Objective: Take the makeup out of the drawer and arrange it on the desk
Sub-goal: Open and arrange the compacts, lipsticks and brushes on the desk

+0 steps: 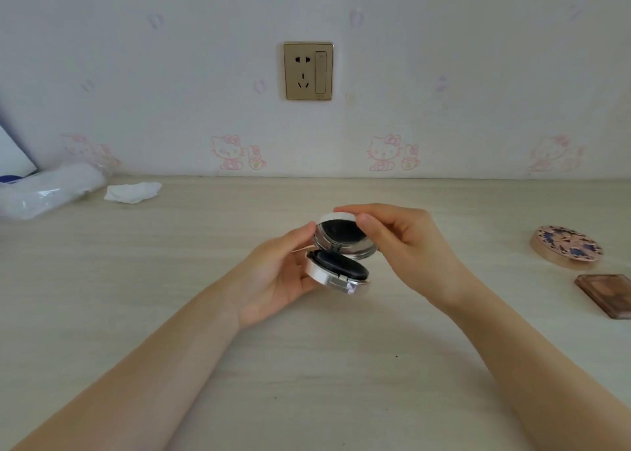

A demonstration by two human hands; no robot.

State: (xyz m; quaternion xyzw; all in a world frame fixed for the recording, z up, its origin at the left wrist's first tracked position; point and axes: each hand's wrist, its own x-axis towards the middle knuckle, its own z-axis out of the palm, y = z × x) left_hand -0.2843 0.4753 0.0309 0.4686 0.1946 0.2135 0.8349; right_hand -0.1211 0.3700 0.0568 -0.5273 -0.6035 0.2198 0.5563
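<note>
A round white cushion compact [341,262] is held open above the middle of the pale wooden desk [307,365]. My left hand [280,273] cups its base, where a dark puff lies. My right hand [403,235] pinches the raised lid, whose inside looks dark like a mirror. A round compact with a floral lid [566,245] lies on the desk at the far right. Just in front of the round compact sits a brown rectangular palette [606,295], cut off by the frame's edge. No drawer is in view.
At the back left lie a crumpled white tissue [133,191] and a clear plastic-wrapped white roll [51,191]. A wall with a gold socket plate [308,70] stands right behind the desk.
</note>
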